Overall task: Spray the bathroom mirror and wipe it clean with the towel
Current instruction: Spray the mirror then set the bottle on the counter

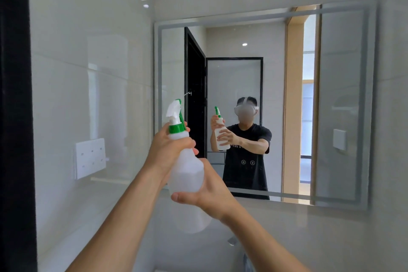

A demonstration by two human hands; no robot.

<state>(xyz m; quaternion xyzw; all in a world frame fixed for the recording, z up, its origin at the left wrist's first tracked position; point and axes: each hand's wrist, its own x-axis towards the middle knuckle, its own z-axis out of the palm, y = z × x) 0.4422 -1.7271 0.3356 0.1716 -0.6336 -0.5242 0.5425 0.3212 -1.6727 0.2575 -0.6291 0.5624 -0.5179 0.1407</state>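
Observation:
A translucent white spray bottle (186,172) with a green and white trigger head is raised in front of the wall mirror (344,106), its nozzle pointing at the mirror's left part. My left hand (167,150) grips the bottle's neck just below the trigger. My right hand (207,190) holds the bottle's lower body from the right, thumb under its base. The mirror is a wide rectangle with a frosted border band, and it reflects a person holding the bottle. No towel is in view.
Glossy white tile walls surround the mirror. A white socket plate (90,158) sits on the left wall above a narrow ledge. A black door frame (15,117) runs down the far left edge. A chrome tap tip (231,240) shows below my right forearm.

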